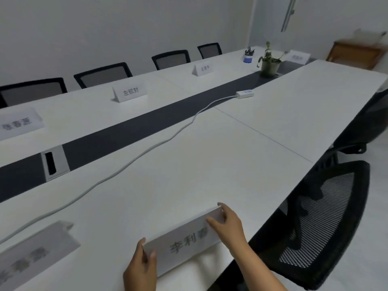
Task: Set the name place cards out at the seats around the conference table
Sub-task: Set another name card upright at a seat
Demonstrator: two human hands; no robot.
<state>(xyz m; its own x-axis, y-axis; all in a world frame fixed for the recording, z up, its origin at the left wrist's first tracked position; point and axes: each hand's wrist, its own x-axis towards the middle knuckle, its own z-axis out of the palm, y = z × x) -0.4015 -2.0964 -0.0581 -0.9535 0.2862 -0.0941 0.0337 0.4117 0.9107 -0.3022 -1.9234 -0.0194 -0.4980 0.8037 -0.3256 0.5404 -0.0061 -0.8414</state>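
Note:
A white tent-shaped place card [184, 242] with dark characters stands on the white conference table [210, 160] near its front edge. My left hand [142, 267] grips the card's left end and my right hand [227, 221] grips its right end. Another place card [35, 253] stands to the left on the same side. Across the dark centre strip, three cards stand in a row: one at far left [20, 122], one in the middle [130, 93], one further right [203, 69]. A last card [298, 56] stands at the far end.
A white cable [130, 162] snakes across the table to a power strip [244, 93]. A cable port [53, 162] sits in the dark strip. A potted plant [269, 64] and pen cup [248, 54] stand far off. Black mesh chairs [319, 223] line both sides.

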